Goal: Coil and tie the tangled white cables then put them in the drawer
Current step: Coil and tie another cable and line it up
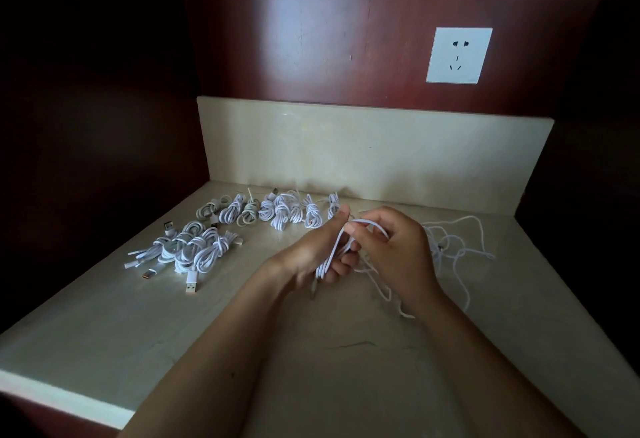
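Above the pale stone countertop (242, 351), the left hand (313, 254) is gripping a looped thin white cable (334, 257); the right hand (398, 250) is pinching its upper loop, knotted white cable bundles (194, 247) lying nearby.

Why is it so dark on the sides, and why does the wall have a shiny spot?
Head view: light falls only in the middle, so the side panels go almost black; the polished wood wall reflects a soft pale glare; the wide lens bends the countertop edges; the hands, left hand and right hand, and the cable look slightly soft.
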Motion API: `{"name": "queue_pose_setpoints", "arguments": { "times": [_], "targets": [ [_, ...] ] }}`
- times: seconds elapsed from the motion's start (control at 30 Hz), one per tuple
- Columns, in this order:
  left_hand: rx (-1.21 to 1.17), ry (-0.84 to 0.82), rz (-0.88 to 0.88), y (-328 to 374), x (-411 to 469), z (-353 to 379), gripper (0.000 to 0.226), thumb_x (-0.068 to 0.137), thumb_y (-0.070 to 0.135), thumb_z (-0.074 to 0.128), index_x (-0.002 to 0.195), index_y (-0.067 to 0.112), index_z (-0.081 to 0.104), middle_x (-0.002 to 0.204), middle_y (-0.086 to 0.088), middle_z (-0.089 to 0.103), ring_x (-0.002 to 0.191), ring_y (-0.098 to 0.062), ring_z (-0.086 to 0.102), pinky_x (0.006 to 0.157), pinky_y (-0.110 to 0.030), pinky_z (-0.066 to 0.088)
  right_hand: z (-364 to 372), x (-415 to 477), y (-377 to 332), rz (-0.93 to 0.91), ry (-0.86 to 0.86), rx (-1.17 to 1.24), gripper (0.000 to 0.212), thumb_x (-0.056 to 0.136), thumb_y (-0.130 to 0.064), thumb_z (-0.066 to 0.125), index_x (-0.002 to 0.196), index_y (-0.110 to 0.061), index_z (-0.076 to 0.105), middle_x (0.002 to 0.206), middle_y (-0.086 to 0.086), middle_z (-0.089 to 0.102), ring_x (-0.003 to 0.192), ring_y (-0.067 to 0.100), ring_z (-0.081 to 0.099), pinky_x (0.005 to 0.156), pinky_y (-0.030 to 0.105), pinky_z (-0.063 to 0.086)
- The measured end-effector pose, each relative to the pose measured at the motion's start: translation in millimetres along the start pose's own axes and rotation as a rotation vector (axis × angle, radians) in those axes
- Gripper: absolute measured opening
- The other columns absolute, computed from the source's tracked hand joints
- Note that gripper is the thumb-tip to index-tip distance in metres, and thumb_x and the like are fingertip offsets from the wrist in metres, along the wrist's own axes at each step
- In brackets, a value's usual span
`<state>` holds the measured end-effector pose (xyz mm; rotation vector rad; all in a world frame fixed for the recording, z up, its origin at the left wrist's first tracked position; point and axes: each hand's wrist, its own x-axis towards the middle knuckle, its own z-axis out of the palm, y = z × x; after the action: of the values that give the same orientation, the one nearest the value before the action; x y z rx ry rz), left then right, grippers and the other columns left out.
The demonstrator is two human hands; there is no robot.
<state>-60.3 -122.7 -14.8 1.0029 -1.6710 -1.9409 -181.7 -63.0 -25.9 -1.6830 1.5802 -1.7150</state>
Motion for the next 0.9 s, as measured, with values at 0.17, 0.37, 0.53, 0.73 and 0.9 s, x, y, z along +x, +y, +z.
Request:
{"name": "queue_pose_setpoints", "arguments": {
  "times": [0.17, 0.37, 0.53, 0.73, 0.9],
  "targets": [
    [0.057, -0.115, 0.003, -0.6, -2.3, 0.9, 0.068, 0.086, 0.078, 0.016, 0.063, 0.019, 0.043, 0.055, 0.003, 0.039, 0.04, -0.006, 0.025, 0.037, -0.016, 0.014, 4.5, 3.4, 11.8, 0.029, 0.008, -0.014, 0.008, 0.085, -0.033, 0.055, 0.085, -0.029, 0.062, 0.074, -0.003, 0.067, 0.067, 0.022, 0.066, 0.069, 0.051, 0.053],
    [0.136, -0.015, 0.152, -2.2, -3.3, 0.4, 0.045, 0.1, 0.053, 0.034, 0.067, 0.022, 0.038, 0.054, 0.005, 0.04, 0.043, -0.007, 0.032, 0.04, -0.019, 0.025, 3.2, 1.2, 14.3, -0.03, 0.026, -0.138, 0.014, 0.093, -0.024, 0.043, 0.093, -0.033, 0.053, 0.07, -0.009, 0.057, 0.066, 0.007, 0.055, 0.065, 0.038, 0.046],
    [0.085, 0.383, 0.406, -1.1, 0.0, -0.5, 0.047, 0.105, 0.04, 0.032, 0.079, 0.015, 0.061, 0.056, 0.001, 0.06, 0.042, -0.009, 0.042, 0.04, -0.02, 0.031, -0.6, -1.6, 11.6, -0.033, 0.017, -0.384, 0.003, 0.095, -0.025, 0.052, 0.095, -0.027, 0.053, 0.07, -0.005, 0.062, 0.065, 0.015, 0.054, 0.061, 0.034, 0.041],
    [-0.32, 0.542, 0.539, 2.2, 5.8, -15.9, 0.046, 0.106, 0.039, 0.028, 0.096, 0.012, 0.065, 0.078, -0.004, 0.075, 0.067, -0.013, 0.066, 0.065, -0.024, 0.05, 7.6, -6.6, 13.1, -0.121, -0.118, -0.465, 0.018, 0.089, -0.04, 0.052, 0.085, -0.024, 0.059, 0.074, -0.008, 0.066, 0.072, 0.014, 0.062, 0.067, 0.036, 0.049],
    [-0.695, 0.557, 0.549, 6.5, 5.7, -21.5, 0.041, 0.106, 0.037, 0.03, 0.09, 0.011, 0.058, 0.05, 0.006, 0.05, 0.044, -0.008, 0.049, 0.048, -0.021, 0.047, 10.1, -7.3, 11.8, -0.14, -0.211, -0.482, 0.014, 0.089, -0.036, 0.06, 0.086, -0.024, 0.066, 0.081, -0.01, 0.07, 0.078, 0.01, 0.063, 0.07, 0.032, 0.05]
  ]
}}
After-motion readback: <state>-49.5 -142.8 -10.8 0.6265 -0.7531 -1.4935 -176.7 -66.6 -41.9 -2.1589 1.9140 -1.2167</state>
